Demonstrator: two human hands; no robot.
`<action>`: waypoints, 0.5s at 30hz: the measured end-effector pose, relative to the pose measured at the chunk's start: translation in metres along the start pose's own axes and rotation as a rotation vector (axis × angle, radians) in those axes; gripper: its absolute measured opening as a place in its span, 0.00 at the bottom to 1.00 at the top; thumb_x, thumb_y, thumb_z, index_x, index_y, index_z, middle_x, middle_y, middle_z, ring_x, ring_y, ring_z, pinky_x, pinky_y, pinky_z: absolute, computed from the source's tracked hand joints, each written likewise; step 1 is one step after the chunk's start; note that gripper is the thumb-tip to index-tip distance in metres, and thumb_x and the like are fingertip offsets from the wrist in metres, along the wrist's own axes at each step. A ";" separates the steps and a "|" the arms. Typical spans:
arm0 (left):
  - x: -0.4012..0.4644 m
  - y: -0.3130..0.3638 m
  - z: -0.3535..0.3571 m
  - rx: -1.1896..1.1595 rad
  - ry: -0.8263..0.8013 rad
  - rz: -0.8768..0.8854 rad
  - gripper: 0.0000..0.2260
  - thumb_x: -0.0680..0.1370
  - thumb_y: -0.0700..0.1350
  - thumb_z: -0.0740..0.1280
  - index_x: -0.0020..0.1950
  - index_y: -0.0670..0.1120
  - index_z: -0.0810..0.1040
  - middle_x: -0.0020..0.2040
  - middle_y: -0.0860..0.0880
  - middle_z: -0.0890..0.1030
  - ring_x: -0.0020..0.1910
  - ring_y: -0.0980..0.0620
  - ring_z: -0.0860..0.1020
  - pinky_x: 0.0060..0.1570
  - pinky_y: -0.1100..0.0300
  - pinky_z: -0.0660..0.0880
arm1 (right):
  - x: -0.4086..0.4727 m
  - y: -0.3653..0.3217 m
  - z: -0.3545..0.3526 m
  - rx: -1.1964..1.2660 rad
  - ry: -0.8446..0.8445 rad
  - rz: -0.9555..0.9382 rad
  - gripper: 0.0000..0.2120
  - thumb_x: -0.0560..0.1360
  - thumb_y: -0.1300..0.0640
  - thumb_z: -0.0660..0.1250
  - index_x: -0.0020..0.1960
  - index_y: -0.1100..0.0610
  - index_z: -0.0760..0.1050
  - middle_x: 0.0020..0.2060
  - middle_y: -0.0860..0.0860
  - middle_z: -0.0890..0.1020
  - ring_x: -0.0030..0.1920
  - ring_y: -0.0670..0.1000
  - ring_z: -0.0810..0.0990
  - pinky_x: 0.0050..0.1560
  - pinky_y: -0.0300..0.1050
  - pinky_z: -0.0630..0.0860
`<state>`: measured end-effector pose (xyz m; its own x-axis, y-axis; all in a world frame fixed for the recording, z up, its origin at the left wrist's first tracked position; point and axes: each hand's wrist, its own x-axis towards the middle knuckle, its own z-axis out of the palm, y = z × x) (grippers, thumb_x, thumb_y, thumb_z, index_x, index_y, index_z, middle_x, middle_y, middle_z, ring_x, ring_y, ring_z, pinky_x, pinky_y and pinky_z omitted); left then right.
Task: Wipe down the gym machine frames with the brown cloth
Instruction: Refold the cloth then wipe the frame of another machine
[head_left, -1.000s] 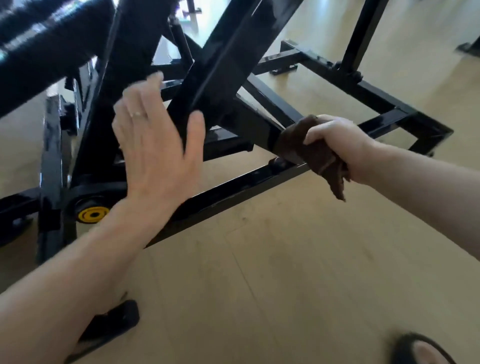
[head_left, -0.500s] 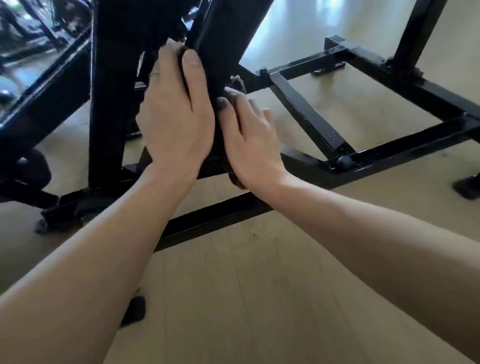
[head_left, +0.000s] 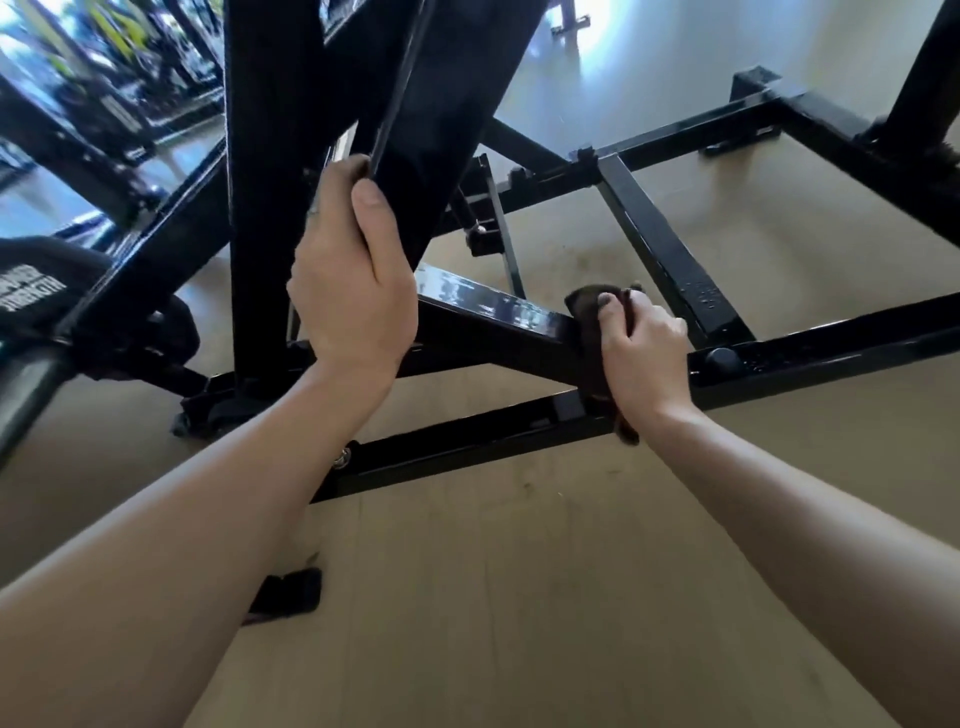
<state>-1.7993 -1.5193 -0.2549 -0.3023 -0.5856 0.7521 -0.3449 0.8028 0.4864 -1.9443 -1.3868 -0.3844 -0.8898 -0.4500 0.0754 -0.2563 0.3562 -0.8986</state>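
Observation:
A black gym machine frame (head_left: 488, 312) of square steel bars fills the upper half of the view, standing on a pale wooden floor. My left hand (head_left: 353, 280) grips the edge of a steep slanted black upright (head_left: 436, 130), thumb across its front face. My right hand (head_left: 641, 351) holds the brown cloth (head_left: 589, 312) wrapped around a low sloping bar, near where that bar meets the long base rail (head_left: 831, 348). Part of the cloth hangs below my wrist; the rest is hidden under my palm.
A cross bar (head_left: 670, 249) runs back from the base rail to a rear rail (head_left: 685, 140). A black pad with white lettering (head_left: 36, 280) sits at the left edge. A small black strap (head_left: 291, 592) lies on the floor between my forearms. More machines stand blurred at top left.
My right hand has moved down and right with the cloth, from the slanted upright to the low sloping bar. My left hand keeps its grip on the upright.

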 end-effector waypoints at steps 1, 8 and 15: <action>0.000 0.000 0.000 0.004 0.008 -0.001 0.23 0.85 0.53 0.48 0.63 0.42 0.77 0.41 0.55 0.74 0.39 0.56 0.72 0.39 0.63 0.65 | -0.001 -0.010 0.002 0.034 0.001 0.014 0.17 0.86 0.47 0.54 0.58 0.57 0.77 0.58 0.60 0.79 0.57 0.55 0.67 0.62 0.53 0.65; 0.001 -0.003 -0.004 0.031 -0.070 0.009 0.23 0.85 0.53 0.48 0.67 0.43 0.75 0.49 0.51 0.80 0.45 0.56 0.75 0.45 0.59 0.69 | -0.029 -0.109 0.043 0.275 -0.085 -0.435 0.16 0.85 0.51 0.55 0.61 0.52 0.80 0.55 0.52 0.80 0.57 0.53 0.71 0.61 0.47 0.67; 0.002 -0.004 -0.009 -0.010 -0.136 -0.005 0.22 0.85 0.55 0.48 0.69 0.46 0.73 0.52 0.56 0.77 0.47 0.68 0.72 0.45 0.76 0.65 | -0.012 -0.020 0.008 -0.021 -0.001 -0.300 0.15 0.86 0.55 0.59 0.67 0.56 0.78 0.58 0.58 0.80 0.60 0.58 0.75 0.63 0.48 0.71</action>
<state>-1.7907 -1.5229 -0.2521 -0.4189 -0.5987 0.6827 -0.3378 0.8007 0.4948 -1.9251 -1.3947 -0.3705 -0.7728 -0.5383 0.3361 -0.5158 0.2242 -0.8268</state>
